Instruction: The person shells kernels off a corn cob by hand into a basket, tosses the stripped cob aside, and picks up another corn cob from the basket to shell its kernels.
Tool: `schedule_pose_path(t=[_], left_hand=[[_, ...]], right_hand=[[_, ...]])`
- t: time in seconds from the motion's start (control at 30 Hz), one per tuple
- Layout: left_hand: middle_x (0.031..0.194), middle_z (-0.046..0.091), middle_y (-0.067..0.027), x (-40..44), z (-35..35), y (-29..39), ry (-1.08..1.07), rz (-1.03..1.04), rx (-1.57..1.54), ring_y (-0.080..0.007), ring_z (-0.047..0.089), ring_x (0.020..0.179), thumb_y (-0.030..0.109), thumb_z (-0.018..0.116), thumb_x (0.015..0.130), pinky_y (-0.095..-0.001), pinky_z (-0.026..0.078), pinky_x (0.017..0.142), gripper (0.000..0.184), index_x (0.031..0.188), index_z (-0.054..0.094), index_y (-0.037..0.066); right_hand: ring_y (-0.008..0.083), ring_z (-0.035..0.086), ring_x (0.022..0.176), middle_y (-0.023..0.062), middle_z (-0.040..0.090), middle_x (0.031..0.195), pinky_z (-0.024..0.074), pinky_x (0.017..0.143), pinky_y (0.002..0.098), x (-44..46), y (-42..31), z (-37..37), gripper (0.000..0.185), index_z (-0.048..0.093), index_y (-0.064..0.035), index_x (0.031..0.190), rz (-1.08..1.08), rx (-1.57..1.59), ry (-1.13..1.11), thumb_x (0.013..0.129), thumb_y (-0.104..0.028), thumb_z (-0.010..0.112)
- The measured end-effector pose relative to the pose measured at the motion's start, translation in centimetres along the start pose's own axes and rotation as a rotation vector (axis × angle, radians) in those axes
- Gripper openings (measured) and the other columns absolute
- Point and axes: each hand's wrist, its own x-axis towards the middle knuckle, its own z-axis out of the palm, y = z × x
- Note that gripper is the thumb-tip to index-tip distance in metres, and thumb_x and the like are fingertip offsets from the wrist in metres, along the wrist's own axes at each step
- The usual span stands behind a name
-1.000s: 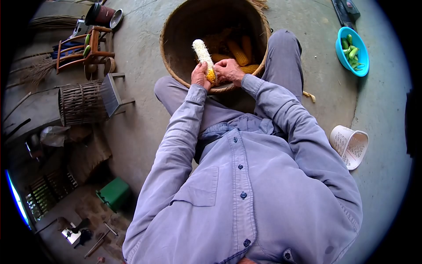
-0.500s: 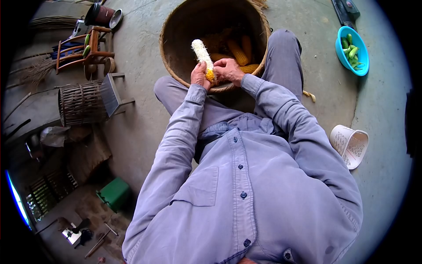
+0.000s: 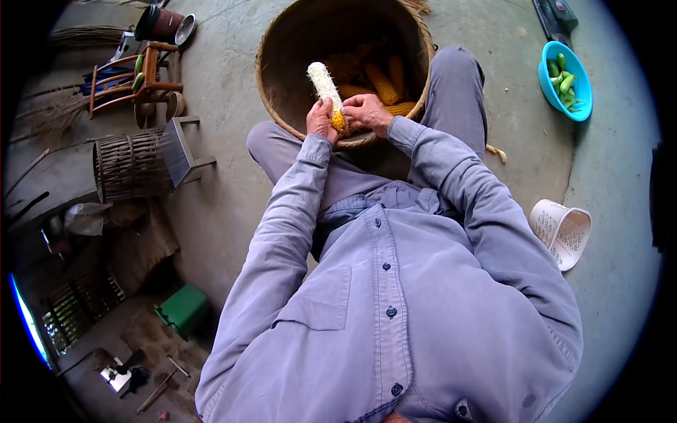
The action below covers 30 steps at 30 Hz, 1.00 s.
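Left hand (image 3: 322, 121) — corncob (image 3: 324, 83) over basket (image 3: 296, 42)

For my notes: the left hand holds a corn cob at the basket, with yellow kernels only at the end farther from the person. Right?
Not quite. The head view shows the yellow kernels at the nearer end; the farther end is bare. The left hand does hold the corn cob at the basket.
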Motion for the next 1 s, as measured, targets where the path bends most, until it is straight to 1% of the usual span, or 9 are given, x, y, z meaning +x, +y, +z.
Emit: schedule_pose_path(t=[0.1,0.2,0.3,0.4,0.5,0.6,0.8,0.9,1.0], left_hand=[[0.103,0.062,-0.0159,0.2,-0.7,0.1,-0.028,-0.098,-0.111,-0.0308,0.064,0.091,0.025,0.051,0.099,-0.0465,0.055,0.082,0.032,0.117,0.052,-0.002],[0.104,0.062,-0.0159,0.2,-1.0,0.1,-0.042,-0.108,-0.129,-0.0298,0.064,0.09,0.021,0.053,0.097,-0.0466,0.056,0.08,0.031,0.118,0.052,-0.002],[0.104,0.062,-0.0153,0.3,-0.9,-0.2,-0.009,-0.065,-0.124,-0.0297,0.064,0.089,0.02,0.053,0.097,-0.0468,0.056,0.08,0.03,0.118,0.053,-0.002],[0.104,0.062,-0.0171,0.2,-0.8,-0.2,-0.026,-0.068,-0.096,-0.0315,0.063,0.094,0.025,0.052,0.098,-0.047,0.053,0.087,0.033,0.117,0.052,-0.001],[0.104,0.062,-0.0173,0.5,-0.9,-0.2,-0.028,-0.049,-0.098,-0.0316,0.063,0.095,0.025,0.052,0.098,-0.0468,0.053,0.088,0.032,0.118,0.052,-0.001],[0.103,0.062,-0.0173,0.2,-0.5,-0.1,-0.01,-0.043,-0.062,-0.0313,0.063,0.095,0.024,0.051,0.099,-0.0466,0.053,0.088,0.031,0.117,0.052,-0.002],[0.102,0.062,-0.0172,-0.2,-0.4,0.5,-0.009,-0.152,-0.131,-0.0299,0.063,0.094,0.024,0.05,0.099,-0.046,0.053,0.088,0.033,0.117,0.053,-0.003],[0.104,0.062,-0.0177,-0.7,-0.3,0.9,-0.038,-0.167,-0.074,-0.0301,0.063,0.095,0.025,0.05,0.099,-0.0464,0.053,0.089,0.034,0.118,0.052,-0.004],[0.105,0.061,-0.0179,-0.3,-0.3,0.1,0.012,-0.071,-0.1,-0.0304,0.063,0.097,0.025,0.05,0.1,-0.0466,0.052,0.09,0.035,0.119,0.052,-0.003]], right_hand=[[0.0152,0.065,0.076,0.0089,0.065,0.09,0.0566,0.065,0.0267,0.4,0.2,-0.4,0.031,0.061,0.0001,0.106,-0.026,-0.037,-0.021,0.084,-0.019,0.072],[0.0146,0.065,0.077,0.009,0.065,0.093,0.0563,0.065,0.0263,0.3,0.0,0.2,0.033,0.061,0.0006,0.107,0.016,-0.002,0.059,0.084,-0.02,0.072],[0.0142,0.064,0.078,0.009,0.065,0.095,0.0558,0.066,0.0258,-0.4,-0.7,0.3,0.035,0.061,0.0012,0.108,-0.021,-0.071,0.019,0.085,-0.022,0.072],[0.0137,0.064,0.08,0.0086,0.065,0.095,0.0554,0.066,0.025,-0.8,-0.9,0.4,0.036,0.061,0.0018,0.109,-0.08,-0.178,0.007,0.085,-0.022,0.073],[0.0159,0.064,0.077,0.0107,0.066,0.092,0.0561,0.068,0.0282,-0.5,-0.5,0.2,0.037,0.064,0.0035,0.104,-0.137,-0.186,0.015,0.08,-0.023,0.074],[0.0139,0.064,0.076,0.0088,0.065,0.093,0.0559,0.066,0.0258,0.0,-0.1,0.0,0.032,0.061,0.0025,0.106,-0.108,-0.189,-0.005,0.085,-0.019,0.072],[0.0142,0.064,0.075,0.0086,0.065,0.092,0.0567,0.066,0.0272,0.1,0.5,0.0,0.028,0.061,0.002,0.105,-0.144,-0.119,0.027,0.085,-0.017,0.069],[0.0173,0.065,0.076,0.0104,0.066,0.089,0.0565,0.067,0.028,0.1,0.1,0.4,0.022,0.064,0.0028,0.099,-0.075,-0.017,0.095,0.083,-0.012,0.068],[0.0175,0.065,0.079,0.0109,0.067,0.091,0.0552,0.071,0.0285,-0.1,0.0,0.6,0.026,0.064,0.0033,0.101,-0.155,-0.193,0.12,0.083,-0.015,0.07]])
